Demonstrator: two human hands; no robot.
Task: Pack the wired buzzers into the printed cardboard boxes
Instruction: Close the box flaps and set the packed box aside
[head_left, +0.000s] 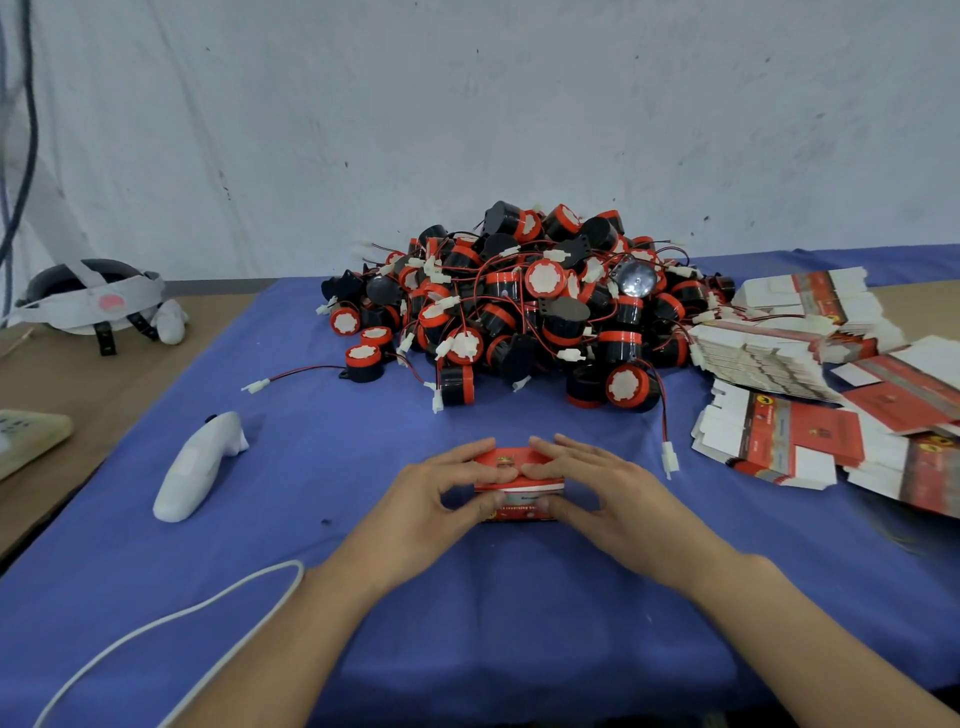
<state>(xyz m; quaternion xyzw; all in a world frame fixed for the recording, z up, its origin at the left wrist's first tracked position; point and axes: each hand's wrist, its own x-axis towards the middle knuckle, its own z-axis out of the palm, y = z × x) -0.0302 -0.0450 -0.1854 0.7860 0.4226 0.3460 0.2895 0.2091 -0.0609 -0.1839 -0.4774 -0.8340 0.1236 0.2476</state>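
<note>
A small red and white printed cardboard box (514, 486) sits on the blue cloth near the front centre. My left hand (441, 499) holds its left side, fingers over the top and thumb on the front face. My right hand (597, 493) holds its right side the same way. Behind it, a large heap of black and red wired buzzers (524, 306) with white connectors covers the middle of the cloth. Flat, unfolded printed boxes (810, 415) lie stacked at the right.
A white controller (195, 467) lies on the blue cloth (291, 519) to the left, and a white cable (171, 618) curves at the front left. A headset (93, 299) rests on the brown table at the far left. A loose buzzer wire (667, 441) trails right of my hands.
</note>
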